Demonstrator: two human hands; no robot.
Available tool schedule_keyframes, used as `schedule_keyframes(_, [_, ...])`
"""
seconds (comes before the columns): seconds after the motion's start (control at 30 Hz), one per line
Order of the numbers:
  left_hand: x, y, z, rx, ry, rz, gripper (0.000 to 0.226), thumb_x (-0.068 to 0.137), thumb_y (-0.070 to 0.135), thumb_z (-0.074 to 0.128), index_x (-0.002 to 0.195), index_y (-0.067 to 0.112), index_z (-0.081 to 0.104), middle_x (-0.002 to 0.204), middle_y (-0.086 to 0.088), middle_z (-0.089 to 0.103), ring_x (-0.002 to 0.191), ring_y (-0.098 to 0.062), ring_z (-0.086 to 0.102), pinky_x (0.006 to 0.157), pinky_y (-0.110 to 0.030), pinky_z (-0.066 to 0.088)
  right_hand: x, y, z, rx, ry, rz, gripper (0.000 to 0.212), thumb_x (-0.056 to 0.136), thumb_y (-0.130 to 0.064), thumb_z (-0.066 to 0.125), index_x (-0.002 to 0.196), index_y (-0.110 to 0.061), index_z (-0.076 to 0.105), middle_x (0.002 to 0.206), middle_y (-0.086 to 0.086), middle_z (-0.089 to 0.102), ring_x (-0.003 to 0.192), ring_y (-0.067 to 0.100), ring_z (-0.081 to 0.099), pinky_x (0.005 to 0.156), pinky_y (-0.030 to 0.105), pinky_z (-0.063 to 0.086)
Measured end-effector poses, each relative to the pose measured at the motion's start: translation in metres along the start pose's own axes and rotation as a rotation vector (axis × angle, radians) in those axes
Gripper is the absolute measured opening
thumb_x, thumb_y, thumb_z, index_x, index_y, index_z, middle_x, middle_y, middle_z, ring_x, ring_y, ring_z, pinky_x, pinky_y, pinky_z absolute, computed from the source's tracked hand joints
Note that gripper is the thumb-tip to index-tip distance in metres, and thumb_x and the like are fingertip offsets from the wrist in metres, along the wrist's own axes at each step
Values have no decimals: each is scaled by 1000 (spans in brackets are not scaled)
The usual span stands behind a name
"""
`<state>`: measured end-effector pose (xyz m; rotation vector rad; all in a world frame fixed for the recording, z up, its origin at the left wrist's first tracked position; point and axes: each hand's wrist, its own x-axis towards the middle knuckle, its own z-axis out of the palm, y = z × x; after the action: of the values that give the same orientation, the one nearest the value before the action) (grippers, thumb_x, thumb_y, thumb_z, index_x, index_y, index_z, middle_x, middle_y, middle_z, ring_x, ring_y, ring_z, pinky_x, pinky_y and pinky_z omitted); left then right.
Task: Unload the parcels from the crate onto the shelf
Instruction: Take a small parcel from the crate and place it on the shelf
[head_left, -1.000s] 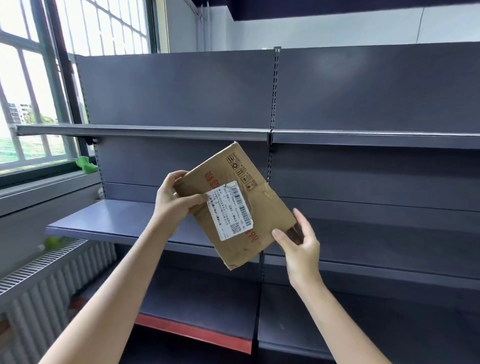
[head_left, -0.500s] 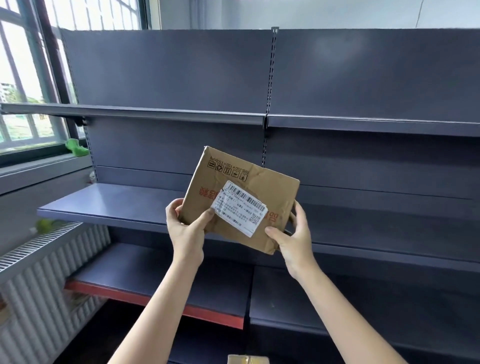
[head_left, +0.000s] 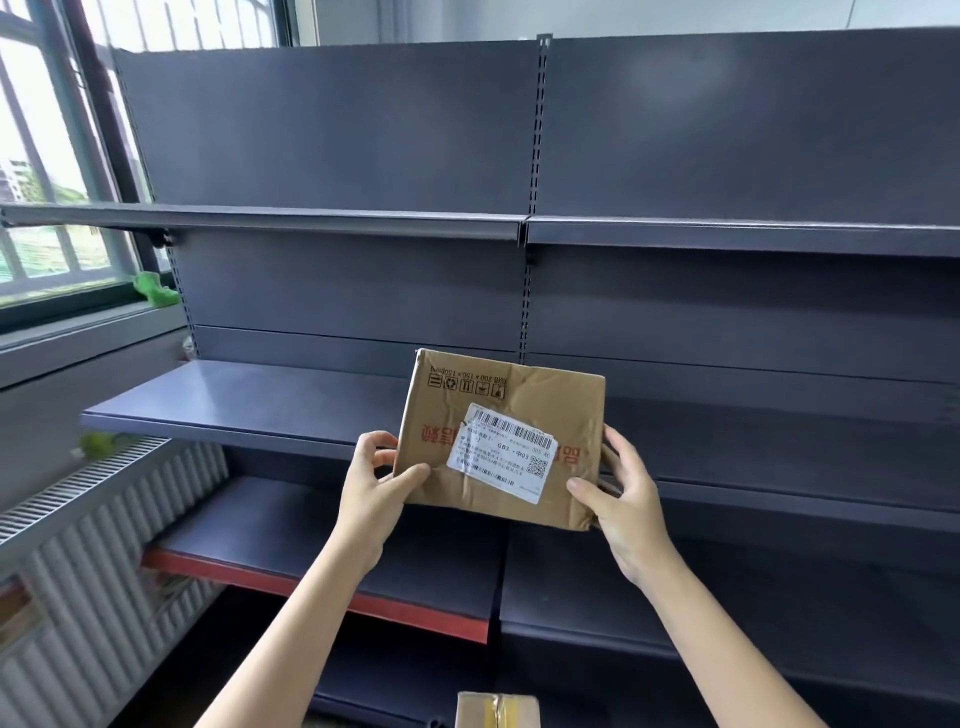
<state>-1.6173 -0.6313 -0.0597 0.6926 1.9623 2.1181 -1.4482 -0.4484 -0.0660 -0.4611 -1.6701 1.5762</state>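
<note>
Bare forearms, no sleeves, ringless hand (head_left: 376, 493)

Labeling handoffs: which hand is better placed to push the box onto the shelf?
Right hand, marginally: it cups the box's lower corner from underneath; the left hand only pinches its side edge. Shelf is just behind.

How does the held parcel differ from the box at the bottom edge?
The held parcel is fully in view, gripped by the left hand and right hand; the bottom box is cropped and untouched. The parcel shows a white shipping label; the box shows yellowish tape. Both are brown cardboard.
</note>
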Motion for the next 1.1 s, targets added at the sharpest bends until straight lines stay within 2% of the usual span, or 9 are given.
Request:
schedule_keyframes(0.07, [-1, -5, 2, 4, 4, -18, 36, 79, 7, 68, 89, 36, 49, 98, 3, 63, 72, -8, 64, 63, -26, 48, -1, 5, -2, -4, -1, 19, 65, 79, 3, 63, 123, -41, 47, 126, -7, 56, 115, 19, 53, 95, 45, 48])
schedule_keyframes(0.17, [-2, -13, 4, 35, -5, -36, 38, 79, 9, 69, 99, 36, 51, 100, 3, 63, 76, -9, 65, 63, -25, 49, -1, 10, -5, -27, -14, 29, 64, 79, 4, 63, 113, -49, 48, 120, -13, 59, 112, 10, 55, 92, 35, 49])
schedule_keyframes(0.27, [-1, -19, 7, 89, -33, -46, 46, 78, 11, 69, 98, 49, 52, 94, 3, 64, 75, -10, 66, 64, -25, 50, 1, 16, -9, -43, -21, 53, 63, 79, 4, 63, 109, -50, 49, 118, -19, 58, 114, 5, 53, 93, 29, 45])
schedule_keyframes(0.33, [2, -23, 10, 115, -46, -60, 49, 78, 13, 70, 95, 55, 51, 92, 4, 64, 75, -11, 66, 66, -27, 51, 4, 21, -11, -50, -20, 78, 63, 79, 4, 63, 110, -48, 49, 120, -19, 57, 119, 6, 49, 98, 33, 43])
schedule_keyframes(0.47, [16, -41, 12, 108, -69, -84, 48, 79, 11, 68, 114, 40, 52, 96, 0, 63, 73, -10, 66, 64, -25, 50, 17, 31, -8, -95, 8, 117, 67, 79, 2, 64, 130, -37, 42, 133, -6, 50, 129, 13, 40, 108, 45, 36])
schedule_keyframes(0.57, [30, -53, 11, 105, -89, -105, 49, 80, 11, 68, 118, 37, 51, 102, -1, 61, 83, -14, 65, 65, -25, 50, 26, 40, -2, -114, 13, 145, 69, 79, 2, 64, 133, -34, 39, 134, -6, 48, 130, 11, 37, 110, 46, 33])
schedule_keyframes(0.73, [62, -61, 21, 88, -133, -95, 45, 81, 9, 66, 97, 49, 51, 100, -1, 63, 81, -11, 64, 59, -18, 48, 49, 52, 1, -132, 36, 178, 70, 80, 1, 64, 132, -37, 38, 137, -2, 47, 131, 14, 37, 109, 47, 34])
schedule_keyframes(0.93, [91, -67, 56, 47, -189, -95, 46, 82, 6, 65, 96, 48, 52, 99, -3, 65, 82, -14, 65, 63, -23, 49, 76, 55, -18, -142, 99, 165, 70, 80, 2, 63, 130, -41, 38, 134, -7, 45, 134, 12, 31, 111, 48, 30])
schedule_keyframes(1.1, [112, -60, 92, 34, -243, -59, 47, 83, 5, 64, 96, 48, 50, 100, -1, 62, 83, -13, 64, 62, -22, 52, 99, 51, -43, -139, 164, 121, 70, 80, 5, 63, 122, -47, 40, 131, -7, 47, 129, 9, 37, 108, 39, 34])
